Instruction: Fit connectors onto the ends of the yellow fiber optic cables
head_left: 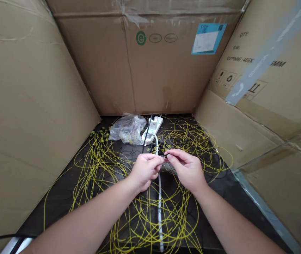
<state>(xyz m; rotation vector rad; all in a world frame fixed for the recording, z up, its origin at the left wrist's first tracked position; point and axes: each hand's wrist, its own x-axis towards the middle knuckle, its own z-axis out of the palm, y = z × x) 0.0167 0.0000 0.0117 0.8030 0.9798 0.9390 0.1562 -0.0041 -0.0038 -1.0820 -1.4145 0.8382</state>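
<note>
Above the surface (60,197), between its side edges, left hand (145,171) and right hand (187,169) pinch a small dark piece (166,155), indistinct, between their fingers. Fine handling seems the step in hand; next, steadiness is called for.

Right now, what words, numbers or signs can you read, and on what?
"QTY:" on the right carton.
"G.W:", same carton.
"(MM) : 465X" and, past the tape, "MM", same carton; neighbouring characters unclear.
Glass sign, recycling sign, up arrows, same carton.
Green circled "e" on the rear carton; two ovals too small to read.
Print on blue label and tape: too small or blurred.
</note>
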